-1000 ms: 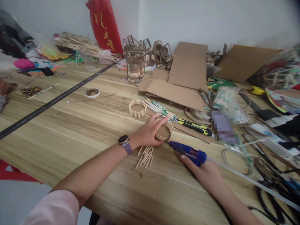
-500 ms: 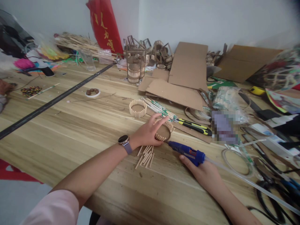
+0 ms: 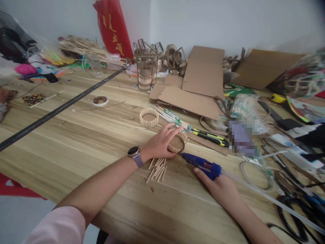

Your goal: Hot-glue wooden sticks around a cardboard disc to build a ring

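My left hand (image 3: 161,144) grips the left side of a round cardboard ring (image 3: 181,141) edged with short upright wooden sticks, thumb near and fingers over the far side. A blue hot glue gun (image 3: 203,166) is in my right hand (image 3: 222,186), its nozzle close to the ring's near right edge; whether it touches, I cannot tell. A long clear glue stick (image 3: 274,201) runs out of the gun's back. Several cut wooden sticks (image 3: 157,172) lie loose below my left wrist. Just beyond my left hand stands a second stick-edged ring (image 3: 149,118).
A yellow and black utility knife (image 3: 210,137) lies beyond the gun, beside packaged sticks (image 3: 172,117). Cardboard sheets (image 3: 190,98) are stacked behind. At right are a tape roll (image 3: 256,176) and black scissors (image 3: 291,210). A black strip (image 3: 63,105) crosses the left. Another person's hand (image 3: 3,96) rests at far left.
Almost nothing differs. Both hands, the ring and the glue gun keep their places, apart from a very slight shift of the view.
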`<state>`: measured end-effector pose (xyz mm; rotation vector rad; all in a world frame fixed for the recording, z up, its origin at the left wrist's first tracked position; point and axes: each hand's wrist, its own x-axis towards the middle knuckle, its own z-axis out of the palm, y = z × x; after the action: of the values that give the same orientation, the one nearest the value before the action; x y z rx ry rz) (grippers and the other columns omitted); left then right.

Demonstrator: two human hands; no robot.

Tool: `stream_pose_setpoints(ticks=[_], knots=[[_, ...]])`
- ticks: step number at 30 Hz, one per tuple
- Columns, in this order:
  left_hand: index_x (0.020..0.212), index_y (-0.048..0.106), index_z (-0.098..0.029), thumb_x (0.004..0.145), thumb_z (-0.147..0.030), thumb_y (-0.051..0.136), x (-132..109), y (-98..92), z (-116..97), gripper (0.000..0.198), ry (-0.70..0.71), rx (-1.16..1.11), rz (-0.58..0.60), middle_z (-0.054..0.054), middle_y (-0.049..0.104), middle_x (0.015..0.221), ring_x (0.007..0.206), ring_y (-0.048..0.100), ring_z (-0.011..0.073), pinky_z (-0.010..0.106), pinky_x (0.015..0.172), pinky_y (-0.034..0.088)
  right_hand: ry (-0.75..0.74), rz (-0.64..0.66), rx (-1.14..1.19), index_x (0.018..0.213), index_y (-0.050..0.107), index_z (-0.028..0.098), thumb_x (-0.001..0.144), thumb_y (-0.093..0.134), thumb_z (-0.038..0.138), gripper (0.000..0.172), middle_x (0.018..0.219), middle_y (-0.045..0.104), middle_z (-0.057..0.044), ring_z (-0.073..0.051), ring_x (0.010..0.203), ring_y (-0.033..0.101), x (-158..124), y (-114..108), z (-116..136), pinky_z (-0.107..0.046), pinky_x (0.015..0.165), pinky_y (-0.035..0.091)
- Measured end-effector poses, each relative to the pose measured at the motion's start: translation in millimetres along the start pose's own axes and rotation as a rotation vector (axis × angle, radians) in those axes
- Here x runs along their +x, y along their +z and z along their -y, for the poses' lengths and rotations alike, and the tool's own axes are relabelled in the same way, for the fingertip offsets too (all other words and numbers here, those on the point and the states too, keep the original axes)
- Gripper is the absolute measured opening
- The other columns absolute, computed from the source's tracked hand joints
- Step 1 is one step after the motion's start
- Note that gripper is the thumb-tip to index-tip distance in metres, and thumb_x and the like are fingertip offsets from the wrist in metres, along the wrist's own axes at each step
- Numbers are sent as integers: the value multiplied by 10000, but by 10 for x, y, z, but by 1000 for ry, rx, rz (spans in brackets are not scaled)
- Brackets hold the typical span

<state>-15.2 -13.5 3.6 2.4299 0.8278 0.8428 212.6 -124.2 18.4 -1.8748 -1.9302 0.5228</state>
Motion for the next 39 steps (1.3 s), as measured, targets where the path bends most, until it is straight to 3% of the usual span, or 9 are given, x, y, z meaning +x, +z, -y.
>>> stream_pose_setpoints(ticks=[8,16,23,29,39], knots=[[1483,186,-254,631,-192,784,9,-9,-15,1042,-13,8,12,179,210,1467,1374,307,374,512,1091,372,-8,8,28,964,750,246,823,465,502,408,922,779,-56,-286,913,718,4,5,-6,-348,725,578],[1492,155,-303,626,-196,781,8,10,9,1074,0,-11,-4,150,207,1479,1364,312,388,532,1079,376,-7,-4,34,928,751,236,818,472,513,408,884,779,-65,-285,869,726,4,13,-20,-336,693,578],[1484,205,-235,621,-194,782,5,4,8,1038,-8,0,3,180,209,1465,1367,312,375,498,1089,375,18,-39,13,889,748,244,811,499,534,390,837,781,-56,-279,847,729,-10,40,-47,-318,666,574],[1490,166,-290,629,-204,780,6,14,19,1061,7,-6,-9,157,205,1474,1368,308,378,519,1083,372,14,-56,5,912,743,244,811,501,544,398,857,779,-61,-284,857,728,-14,53,-51,-326,679,576],[1487,180,-277,628,-201,786,13,-1,3,1054,8,-2,-6,161,216,1463,1367,310,366,512,1092,366,38,-37,28,859,736,245,806,490,554,399,812,777,-59,-283,823,728,-15,39,-30,-321,654,569]])
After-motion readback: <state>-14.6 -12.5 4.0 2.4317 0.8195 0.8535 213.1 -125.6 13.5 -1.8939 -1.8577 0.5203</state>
